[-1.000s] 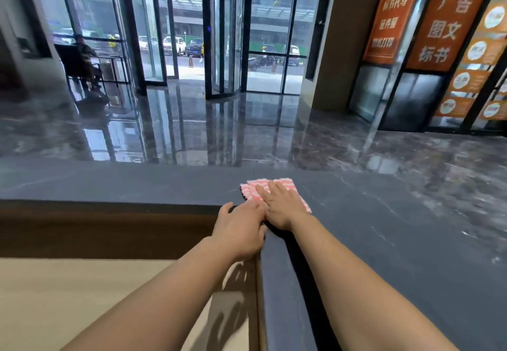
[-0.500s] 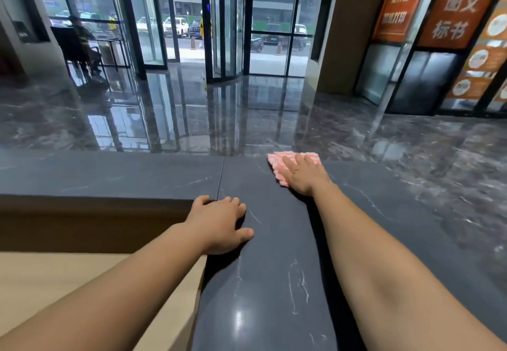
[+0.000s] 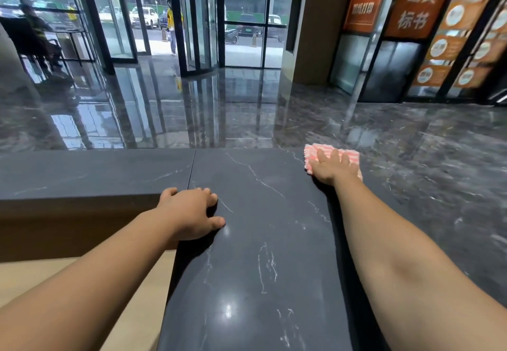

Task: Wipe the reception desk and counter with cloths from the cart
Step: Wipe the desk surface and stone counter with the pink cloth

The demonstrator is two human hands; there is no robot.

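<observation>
A dark grey marble counter (image 3: 260,241) with white veins runs away from me and turns left at its far corner. At that far right corner lies a pink and white striped cloth (image 3: 349,156). My right hand (image 3: 327,168) presses flat on the cloth, fingers spread, and covers its middle. My left hand (image 3: 192,213) rests palm down on the counter's inner edge with curled fingers and holds nothing. The cart is not in view.
Below the counter on the left sits the lower beige desk surface (image 3: 41,282) behind a brown wooden wall (image 3: 68,227). Beyond the counter spreads a glossy dark lobby floor (image 3: 219,109), with a glass revolving door (image 3: 197,21) and orange signs (image 3: 422,2) at right.
My right hand has slid the cloth away from my left hand, out to the counter's far right corner. My left hand has stayed on the inner edge. My view has shifted over the counter.
</observation>
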